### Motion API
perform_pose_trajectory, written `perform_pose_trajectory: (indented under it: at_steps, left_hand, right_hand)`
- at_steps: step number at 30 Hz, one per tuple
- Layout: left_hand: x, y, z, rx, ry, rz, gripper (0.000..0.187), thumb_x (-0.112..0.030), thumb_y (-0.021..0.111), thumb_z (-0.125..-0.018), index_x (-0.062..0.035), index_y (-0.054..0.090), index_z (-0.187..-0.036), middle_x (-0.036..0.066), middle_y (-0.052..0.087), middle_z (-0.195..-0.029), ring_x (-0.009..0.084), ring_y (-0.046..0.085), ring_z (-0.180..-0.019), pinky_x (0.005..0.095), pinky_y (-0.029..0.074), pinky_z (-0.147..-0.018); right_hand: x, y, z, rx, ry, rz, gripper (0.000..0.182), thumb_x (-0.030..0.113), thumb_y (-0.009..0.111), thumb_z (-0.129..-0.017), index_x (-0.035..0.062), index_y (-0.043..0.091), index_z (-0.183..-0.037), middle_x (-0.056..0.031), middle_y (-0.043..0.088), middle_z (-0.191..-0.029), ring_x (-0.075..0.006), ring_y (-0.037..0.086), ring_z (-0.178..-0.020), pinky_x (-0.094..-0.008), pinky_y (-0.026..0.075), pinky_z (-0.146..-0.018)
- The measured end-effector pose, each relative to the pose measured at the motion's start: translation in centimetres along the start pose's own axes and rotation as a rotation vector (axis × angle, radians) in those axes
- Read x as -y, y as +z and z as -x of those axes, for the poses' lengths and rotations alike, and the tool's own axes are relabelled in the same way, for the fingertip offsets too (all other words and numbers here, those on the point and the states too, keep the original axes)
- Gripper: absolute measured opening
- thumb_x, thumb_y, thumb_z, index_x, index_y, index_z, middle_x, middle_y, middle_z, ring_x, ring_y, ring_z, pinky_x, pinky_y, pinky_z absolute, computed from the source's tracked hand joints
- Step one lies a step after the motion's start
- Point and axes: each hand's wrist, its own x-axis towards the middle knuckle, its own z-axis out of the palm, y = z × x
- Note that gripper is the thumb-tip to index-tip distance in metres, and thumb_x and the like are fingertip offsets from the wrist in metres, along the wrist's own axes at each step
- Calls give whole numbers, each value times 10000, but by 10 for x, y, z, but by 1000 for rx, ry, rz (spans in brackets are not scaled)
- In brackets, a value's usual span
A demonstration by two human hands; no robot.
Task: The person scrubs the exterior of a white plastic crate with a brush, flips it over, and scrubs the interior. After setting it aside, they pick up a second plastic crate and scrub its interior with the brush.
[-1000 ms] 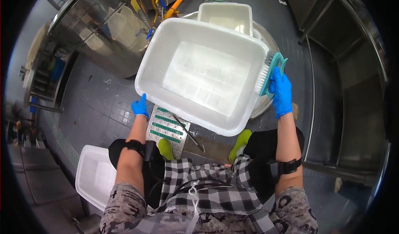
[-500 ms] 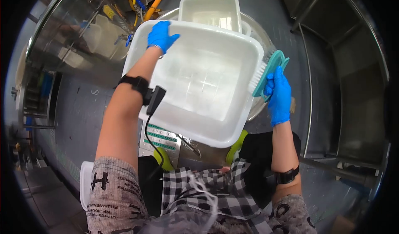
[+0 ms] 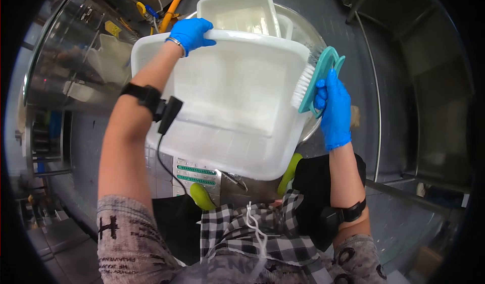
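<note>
A large white plastic tub (image 3: 222,92) is tipped in front of me, its inside facing me. My left hand (image 3: 191,35), in a blue glove, grips its far rim near the left corner, with the fingers over the edge. In my right hand (image 3: 335,107), also blue-gloved, is a teal scrub brush (image 3: 319,77) with white bristles. The bristles point left and overlap the tub's right edge in this view. Behind the tub, a smaller white bin (image 3: 240,11) rests in a big round metal basin (image 3: 308,31), which the tub mostly hides.
A perforated metal drain cover (image 3: 196,175) lies in the floor by my green shoes (image 3: 202,197). To the right runs a steel shelf frame (image 3: 374,92). On the left is a shiny steel surface (image 3: 76,46); an orange hose (image 3: 174,6) stands at the back.
The tub has shifted left and tipped more towards me. My left hand has moved left and up along with the rim, and my right hand with the brush has moved slightly left.
</note>
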Motion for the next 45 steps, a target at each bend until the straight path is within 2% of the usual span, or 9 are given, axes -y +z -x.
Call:
perform_pose_trajectory:
  at_steps: [1,5,9,17,19,27,30,33,45]
  left_hand:
    - [-1,-16,10,69,-1,-47,322,-393,602,-682,-118,571,-848,74,580,-841,255,557,-778,358,449,-674]
    - [-7,-55,57,-8,-27,-117,233,-335,623,-670,-128,573,-764,66,570,-766,250,556,-717,341,450,-589]
    - [-2,-61,95,-287,-15,-103,155,-296,605,-668,-151,570,-712,51,569,-703,246,565,-660,357,456,-544]
    - [17,-90,125,-448,-47,-166,162,-258,625,-649,-147,571,-754,48,562,-704,241,562,-673,341,457,-538]
    - [21,-95,125,-495,-151,-219,174,-257,631,-647,-145,575,-768,50,561,-706,246,562,-671,337,457,-536]
    - [-16,-72,128,-555,-11,-170,204,-211,658,-592,-126,563,-751,58,544,-689,236,552,-650,312,447,-526]
    - [-28,-67,122,-549,-139,-201,185,-189,649,-592,-130,549,-736,53,527,-675,235,544,-642,316,445,-516]
    - [-20,-66,110,-554,-44,-171,81,-177,592,-635,-141,544,-690,59,552,-684,246,559,-635,344,453,-487]
    - [-43,-55,87,-614,-68,-203,141,-152,623,-595,-143,534,-703,39,518,-666,219,533,-635,320,445,-507]
  right_hand:
    - [2,0,1,6,3,-4,331,339,504,-830,63,503,-647,38,329,-499,-45,286,-426,-193,226,-387]
    - [13,-3,7,36,-90,-53,332,341,497,-834,75,493,-636,40,332,-498,-44,285,-425,-186,231,-391]
    - [17,-6,12,44,-202,-91,338,334,489,-840,83,476,-614,40,329,-496,-43,279,-424,-188,230,-391]
    - [17,-28,-2,14,-205,-144,342,326,491,-841,82,472,-602,39,324,-492,-41,271,-422,-187,215,-390]
    - [15,-32,-7,10,-215,-170,342,327,493,-839,82,473,-603,38,324,-492,-41,270,-422,-185,213,-391]
    - [15,-32,-5,42,-172,-144,338,341,493,-837,88,468,-615,42,336,-515,-38,277,-436,-183,220,-400]
    - [15,-33,-4,61,-191,-137,333,345,492,-837,92,467,-623,40,344,-518,-39,289,-442,-181,231,-404]
    - [14,-34,-7,72,-171,-140,327,342,494,-837,92,466,-627,35,357,-525,-39,299,-443,-179,241,-406]
    - [14,-26,0,34,-201,-93,273,309,512,-830,94,479,-665,14,420,-555,-57,389,-465,-187,323,-431]
